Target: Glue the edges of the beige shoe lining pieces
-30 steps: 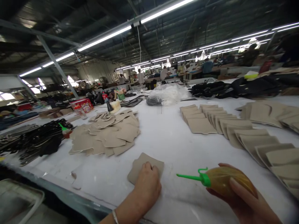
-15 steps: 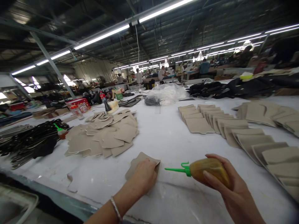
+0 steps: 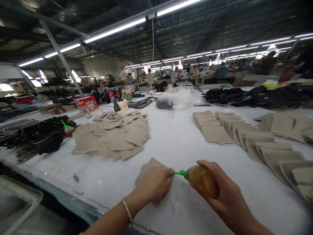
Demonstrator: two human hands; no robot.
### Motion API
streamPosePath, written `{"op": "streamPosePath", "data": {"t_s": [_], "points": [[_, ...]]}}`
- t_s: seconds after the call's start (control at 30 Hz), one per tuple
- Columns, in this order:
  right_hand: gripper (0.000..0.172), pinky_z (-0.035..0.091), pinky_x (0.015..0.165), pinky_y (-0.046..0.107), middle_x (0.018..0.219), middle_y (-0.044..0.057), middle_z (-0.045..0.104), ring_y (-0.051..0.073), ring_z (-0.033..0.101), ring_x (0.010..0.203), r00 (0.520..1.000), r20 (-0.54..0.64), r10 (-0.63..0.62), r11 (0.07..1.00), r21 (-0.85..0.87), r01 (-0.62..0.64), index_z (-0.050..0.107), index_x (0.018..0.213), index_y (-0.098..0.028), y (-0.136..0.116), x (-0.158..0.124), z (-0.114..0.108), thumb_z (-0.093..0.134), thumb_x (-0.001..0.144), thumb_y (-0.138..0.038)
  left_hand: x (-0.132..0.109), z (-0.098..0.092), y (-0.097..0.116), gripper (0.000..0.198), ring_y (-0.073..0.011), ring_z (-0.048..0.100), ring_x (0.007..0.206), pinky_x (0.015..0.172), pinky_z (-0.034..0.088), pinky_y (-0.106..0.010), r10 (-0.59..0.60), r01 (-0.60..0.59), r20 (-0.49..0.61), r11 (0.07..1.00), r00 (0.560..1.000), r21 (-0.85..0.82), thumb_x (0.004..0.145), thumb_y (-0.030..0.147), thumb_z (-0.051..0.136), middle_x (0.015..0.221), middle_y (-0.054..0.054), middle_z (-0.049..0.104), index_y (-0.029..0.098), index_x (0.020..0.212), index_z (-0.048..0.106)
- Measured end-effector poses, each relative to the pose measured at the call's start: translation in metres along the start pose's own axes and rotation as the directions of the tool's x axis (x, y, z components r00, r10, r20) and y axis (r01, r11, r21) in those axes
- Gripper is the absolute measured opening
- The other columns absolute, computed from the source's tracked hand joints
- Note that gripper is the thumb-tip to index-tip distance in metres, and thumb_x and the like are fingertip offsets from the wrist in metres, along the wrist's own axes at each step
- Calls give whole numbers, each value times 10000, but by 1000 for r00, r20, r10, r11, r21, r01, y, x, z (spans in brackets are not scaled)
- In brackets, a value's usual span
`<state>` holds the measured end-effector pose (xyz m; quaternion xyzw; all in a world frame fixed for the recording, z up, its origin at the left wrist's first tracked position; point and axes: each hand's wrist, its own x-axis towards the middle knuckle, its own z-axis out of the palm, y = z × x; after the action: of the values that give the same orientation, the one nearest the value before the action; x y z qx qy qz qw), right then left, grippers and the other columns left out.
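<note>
My left hand point(image 3: 156, 182), with a bracelet at the wrist, is closed on a beige leather-like piece point(image 3: 146, 168) lying on the white table. Its fingers pinch the piece's right edge, and part of the piece is hidden under the hand. In my right hand point(image 3: 220, 186) is a squeeze bottle point(image 3: 201, 179) of amber liquid, tipped on its side. The bottle's green nozzle point(image 3: 181, 173) points left, its tip at the pinched edge; whether it touches the piece I cannot tell.
A heap of beige pieces point(image 3: 114, 137) lies on the left, beside black pieces point(image 3: 36, 135) and another green-tipped bottle point(image 3: 69, 130). Overlapping rows of beige pieces point(image 3: 259, 143) spread on the right. Clear plastic bags point(image 3: 182, 98) lie farther back. People work in the background.
My right hand has brought the bottle left, so its nozzle is now at the piece's edge. The left hand still grips the piece. The camera view has shifted slightly.
</note>
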<state>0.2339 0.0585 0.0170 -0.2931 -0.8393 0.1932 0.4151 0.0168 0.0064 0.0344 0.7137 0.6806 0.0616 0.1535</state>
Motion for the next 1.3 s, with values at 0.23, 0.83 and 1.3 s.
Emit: {"op": "streamPosePath", "data": {"t_s": [0.23,0.83,1.3], "points": [[409,514,764,277,1113,55,546,202,600,928,998,56,-10,999,-45,13,433,1274,-289,-3,-3,1,594,899,-289,-1,2,-1,417,-235,652,873,755,477,-311,-10,10,3,1000,1000,3,779,163,424,928,-63,720,267,1087,685],[372,509,754,281,1075,13,598,200,629,876,990,-4,142,990,9,-142,497,1185,-297,7,-5,1,651,870,-422,-2,10,-7,401,-236,631,814,699,451,-310,-4,4,-10,1000,1000,30,813,194,428,871,-64,660,304,1124,656],[414,531,673,276,950,4,637,200,645,738,952,51,302,933,189,-306,512,1162,-263,8,-16,3,681,836,-454,-4,7,-8,386,-215,614,809,730,442,-299,-1,0,23,999,1000,32,856,205,411,865,-49,633,321,1153,627]]}}
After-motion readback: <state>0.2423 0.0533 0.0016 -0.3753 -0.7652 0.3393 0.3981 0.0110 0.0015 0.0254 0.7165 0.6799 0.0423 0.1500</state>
